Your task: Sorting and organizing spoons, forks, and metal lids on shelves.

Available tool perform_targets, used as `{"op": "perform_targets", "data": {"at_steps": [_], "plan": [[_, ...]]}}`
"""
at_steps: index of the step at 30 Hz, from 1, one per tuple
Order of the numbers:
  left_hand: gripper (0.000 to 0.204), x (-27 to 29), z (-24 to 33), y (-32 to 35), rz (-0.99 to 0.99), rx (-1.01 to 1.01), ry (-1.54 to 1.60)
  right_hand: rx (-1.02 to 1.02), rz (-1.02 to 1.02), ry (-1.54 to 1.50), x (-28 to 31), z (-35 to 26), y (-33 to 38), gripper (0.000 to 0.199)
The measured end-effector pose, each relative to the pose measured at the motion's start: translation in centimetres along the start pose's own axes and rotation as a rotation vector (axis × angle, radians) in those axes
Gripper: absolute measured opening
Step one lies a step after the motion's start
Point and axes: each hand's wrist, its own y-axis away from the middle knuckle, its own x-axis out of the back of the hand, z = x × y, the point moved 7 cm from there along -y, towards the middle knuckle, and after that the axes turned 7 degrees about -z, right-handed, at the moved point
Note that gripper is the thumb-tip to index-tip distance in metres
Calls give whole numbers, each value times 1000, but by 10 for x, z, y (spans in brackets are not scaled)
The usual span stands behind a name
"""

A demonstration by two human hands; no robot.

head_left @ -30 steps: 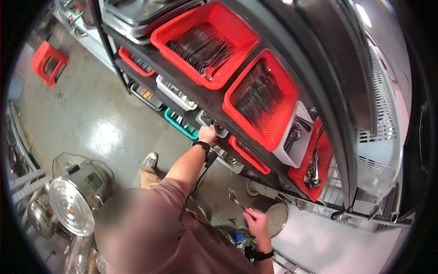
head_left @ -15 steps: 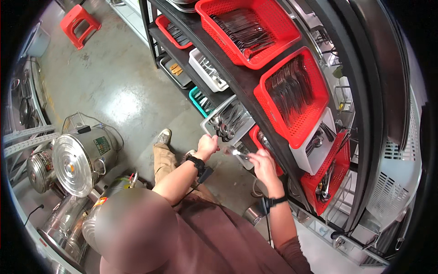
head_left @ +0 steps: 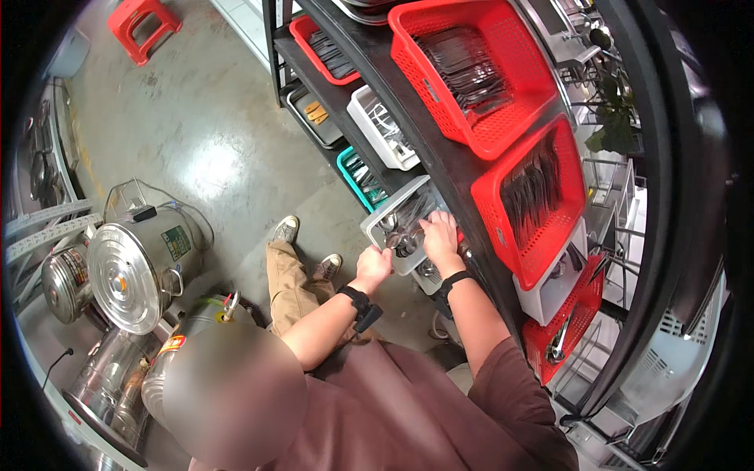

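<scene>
The left hand [head_left: 374,265] gripped the grey tray [head_left: 398,228] at its 7 o'clock edge, steadying it; the right hand [head_left: 438,235] lay open-fingered over the cutlery [head_left: 406,235].

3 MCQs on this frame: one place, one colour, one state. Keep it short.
1. Where is the grey bin that the hands hold?
A on the floor
B on a lower shelf of the rack
C on the stool
2. What colour is the stool?
A red
B blue
C white
3. How does the left hand stand?
A hangs free
B rests on a pot lid
C grips the bin's edge

B: the bin sits below the red baskets.
A: it is plainly red.
C: it clasps the edge, while the right hand is over the cutlery inside.
</scene>
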Motion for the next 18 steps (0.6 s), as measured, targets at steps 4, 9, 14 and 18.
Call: {"op": "perform_targets", "data": {"at_steps": [4,9,14,18], "plan": [[36,-2,0,3,-30,44,58,78,-25,-22,-6,-13,-2,30],[37,-7,3,4,-11,23,70,174,-211,-210,-24,-28,-5,18],[39,-16,-3,0,-18,52,120,40,-166,-250,-30,-17,-2,19],[45,-16,-3,-4,11,43,107,30,-92,-244,-15,-26,5,21]]}}
